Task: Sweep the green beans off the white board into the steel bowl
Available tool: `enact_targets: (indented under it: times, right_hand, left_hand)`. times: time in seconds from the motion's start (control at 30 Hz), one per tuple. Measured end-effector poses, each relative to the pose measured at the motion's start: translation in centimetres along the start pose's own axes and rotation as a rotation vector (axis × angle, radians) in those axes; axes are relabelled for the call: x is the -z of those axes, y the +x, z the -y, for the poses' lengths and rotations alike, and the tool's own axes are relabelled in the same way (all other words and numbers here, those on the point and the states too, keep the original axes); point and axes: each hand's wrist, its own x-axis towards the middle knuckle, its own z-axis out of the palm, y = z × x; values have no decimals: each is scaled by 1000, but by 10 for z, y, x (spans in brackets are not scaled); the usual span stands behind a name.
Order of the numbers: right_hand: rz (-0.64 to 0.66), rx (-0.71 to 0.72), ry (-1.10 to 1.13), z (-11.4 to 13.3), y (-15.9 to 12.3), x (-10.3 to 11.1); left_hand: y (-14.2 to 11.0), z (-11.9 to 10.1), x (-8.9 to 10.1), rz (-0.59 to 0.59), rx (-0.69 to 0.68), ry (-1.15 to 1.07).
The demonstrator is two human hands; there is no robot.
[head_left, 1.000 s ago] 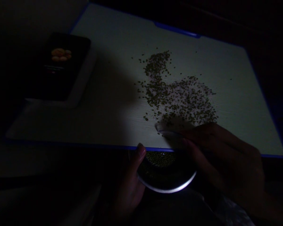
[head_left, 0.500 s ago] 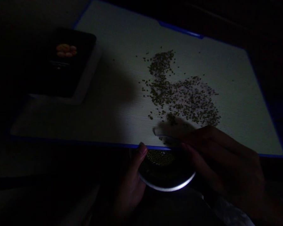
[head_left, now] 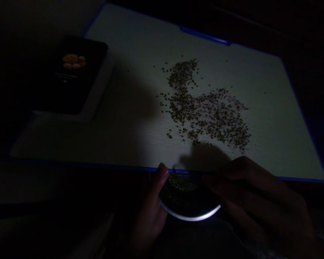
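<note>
A pale, rectangular surface with a blue edge fills most of the view, lit around its middle and falling into darkness on the left. Over its near edge, toward the right, reaches the right hand, thumb and fingers drawn close together; it is too dark to tell whether this grip has hold of anything. On the left part of the surface lies a black-topped box with a paler side, well apart from both hands. Small dark green seeds are scattered across the middle of the surface in an irregular patch, densest at its left and thinner to the right. Below the near edge, the left hand has its grip closed on the left side of a round bowl, thumb up by the blue edge. The bowl's near rim shines brightly, while its far part is hidden under the surface. A blue strip runs along the far edge. Inside the bowl lies a heap of similar seeds. Smallest is the box's printed picture of round, orange-brown shapes.
</note>
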Motion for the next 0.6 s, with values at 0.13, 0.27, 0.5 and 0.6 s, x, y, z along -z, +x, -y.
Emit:
enact_targets:
  times: [0.13,0.27,0.5,0.6]
  right_hand:
    - [-48,-22,-30,-3,-13,5]
    - [-148,-69,-103,-11,-22,13]
    - [-202,-174,-123,-29,-38,30]
    - [-246,-276,-229,-43,-47,42]
  left_hand:
    - [1,4,-11,14,-36,-15]
    - [2,9,-12,-24,8,28]
    - [3,13,-21,-55,-5,56]
    - [3,13,-30,-54,19,43]
